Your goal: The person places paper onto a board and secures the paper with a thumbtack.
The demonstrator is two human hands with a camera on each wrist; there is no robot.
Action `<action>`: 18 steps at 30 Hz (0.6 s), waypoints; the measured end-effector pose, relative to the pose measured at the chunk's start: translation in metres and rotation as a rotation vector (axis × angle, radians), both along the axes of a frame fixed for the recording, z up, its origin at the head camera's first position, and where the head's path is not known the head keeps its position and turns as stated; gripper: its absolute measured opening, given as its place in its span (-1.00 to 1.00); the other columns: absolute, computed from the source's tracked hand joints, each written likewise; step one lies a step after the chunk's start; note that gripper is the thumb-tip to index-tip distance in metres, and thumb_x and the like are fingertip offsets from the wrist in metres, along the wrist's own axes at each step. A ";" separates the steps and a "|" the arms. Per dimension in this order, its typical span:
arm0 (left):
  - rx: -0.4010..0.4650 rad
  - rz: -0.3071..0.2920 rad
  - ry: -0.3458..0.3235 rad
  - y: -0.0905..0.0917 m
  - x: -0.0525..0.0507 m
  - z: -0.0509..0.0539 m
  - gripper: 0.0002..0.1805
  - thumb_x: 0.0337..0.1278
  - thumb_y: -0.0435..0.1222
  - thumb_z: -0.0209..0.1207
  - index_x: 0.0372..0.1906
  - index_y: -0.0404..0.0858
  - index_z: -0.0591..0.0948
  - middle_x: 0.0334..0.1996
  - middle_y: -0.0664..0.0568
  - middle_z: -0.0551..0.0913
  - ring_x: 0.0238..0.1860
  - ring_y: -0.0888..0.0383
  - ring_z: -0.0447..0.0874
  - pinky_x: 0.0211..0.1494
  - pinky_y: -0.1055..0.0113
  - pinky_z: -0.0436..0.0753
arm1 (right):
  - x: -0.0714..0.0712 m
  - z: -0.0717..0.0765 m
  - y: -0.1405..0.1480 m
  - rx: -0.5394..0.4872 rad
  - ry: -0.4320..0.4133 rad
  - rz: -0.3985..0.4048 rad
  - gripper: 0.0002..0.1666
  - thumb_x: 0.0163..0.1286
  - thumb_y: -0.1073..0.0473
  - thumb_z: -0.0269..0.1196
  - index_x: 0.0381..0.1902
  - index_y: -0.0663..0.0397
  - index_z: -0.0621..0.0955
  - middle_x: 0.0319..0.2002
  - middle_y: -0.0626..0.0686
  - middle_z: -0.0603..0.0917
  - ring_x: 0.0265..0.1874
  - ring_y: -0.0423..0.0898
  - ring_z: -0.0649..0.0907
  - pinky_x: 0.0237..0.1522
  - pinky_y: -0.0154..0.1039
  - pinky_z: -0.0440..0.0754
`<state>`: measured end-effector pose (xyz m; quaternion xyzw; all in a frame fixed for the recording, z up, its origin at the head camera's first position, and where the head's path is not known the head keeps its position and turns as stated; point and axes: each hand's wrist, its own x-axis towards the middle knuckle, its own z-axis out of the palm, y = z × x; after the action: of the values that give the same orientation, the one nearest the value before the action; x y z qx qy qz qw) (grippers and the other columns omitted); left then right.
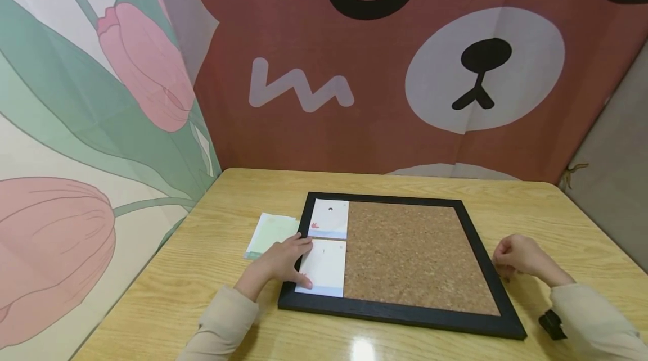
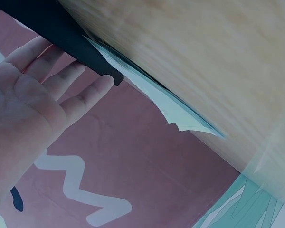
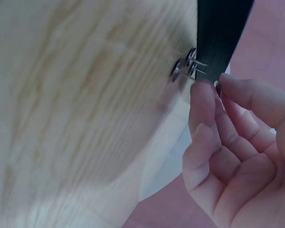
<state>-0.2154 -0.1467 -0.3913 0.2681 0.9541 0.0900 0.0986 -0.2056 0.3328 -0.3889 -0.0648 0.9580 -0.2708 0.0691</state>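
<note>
A cork board [image 1: 415,254] with a black frame [image 1: 400,319] lies flat on the table. Two white cards, an upper card [image 1: 331,223] and a lower card [image 1: 326,268], sit one above the other along its left side; a small dark dot shows near the upper card's top. My left hand [image 1: 283,260] is spread over the frame's left edge, thumb on the lower card. Beside the right edge, my right hand [image 1: 521,257] pinches a thumbtack [image 3: 218,88] between thumb and finger. More thumbtacks [image 3: 177,71] stand point-up on the table close to those fingertips.
Pale green and white papers [image 1: 270,234] lie left of the board, partly behind the left hand. A small black object [image 1: 552,324] sits by the right sleeve. Printed cloths hang behind and left of the table [image 1: 167,293].
</note>
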 end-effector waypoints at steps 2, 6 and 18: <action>0.002 -0.002 0.000 0.000 0.000 0.000 -0.04 -0.34 0.13 0.32 0.22 -0.33 0.34 0.25 -0.06 0.28 0.31 -0.08 0.03 0.13 -0.14 0.22 | 0.000 0.000 -0.001 0.003 0.008 -0.004 -0.87 0.10 0.41 0.16 -0.61 0.23 0.52 -0.71 -0.03 0.49 -0.70 -0.13 0.46 -0.69 -0.27 0.39; -0.002 -0.003 0.000 -0.001 -0.001 -0.001 -0.04 -0.34 0.13 0.32 0.23 -0.33 0.34 0.25 -0.06 0.27 0.31 -0.08 0.02 0.13 -0.14 0.22 | -0.003 0.002 -0.005 0.005 0.047 -0.005 -0.91 0.09 0.44 0.17 -0.58 0.30 0.53 -0.67 -0.03 0.49 -0.68 -0.12 0.46 -0.67 -0.26 0.43; -0.015 0.003 -0.021 -0.001 -0.002 -0.001 -0.03 -0.32 0.15 0.30 0.24 -0.31 0.32 0.27 -0.03 0.25 0.32 -0.06 -0.01 0.15 -0.13 0.21 | -0.009 0.008 -0.026 -0.046 0.126 0.005 -0.95 0.07 0.46 0.23 -0.48 0.45 0.58 -0.61 0.04 0.59 -0.67 -0.10 0.55 -0.63 -0.25 0.53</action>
<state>-0.2173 -0.1480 -0.3924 0.2650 0.9541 0.0859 0.1102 -0.2143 0.3069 -0.3811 -0.0856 0.9538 -0.2878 0.0080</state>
